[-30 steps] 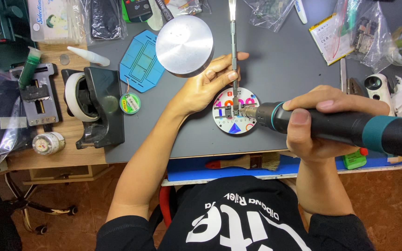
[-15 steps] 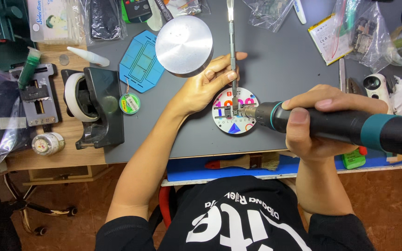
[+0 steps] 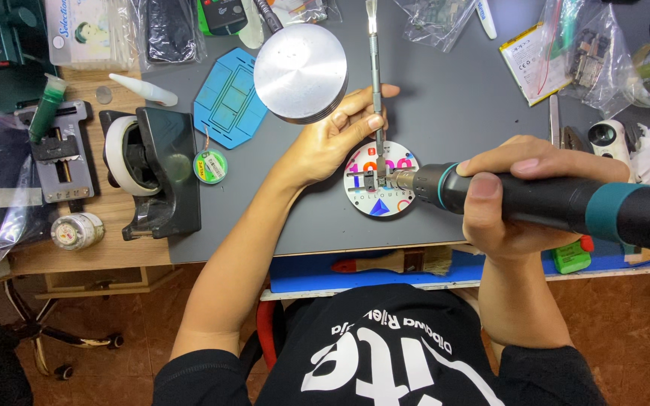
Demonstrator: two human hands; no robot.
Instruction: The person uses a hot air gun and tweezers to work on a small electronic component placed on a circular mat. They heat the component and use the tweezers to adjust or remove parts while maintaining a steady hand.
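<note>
I was heating a tiny part on the round colourful plate point(image 3: 380, 184) on the grey mat point(image 3: 445, 105). My left hand point(image 3: 330, 143) pinched the tweezers point(image 3: 374, 83), which ran straight away from me. My right hand point(image 3: 513, 197) squeezed the fat black tool point(image 3: 551, 204). It lay sideways, tip pointing left. Next, I think, both hands needed to stay very steady.

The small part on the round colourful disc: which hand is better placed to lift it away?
Probably the left hand: it holds the tweezers tip-down at the small part. The right hand is full with the power tool.
</note>
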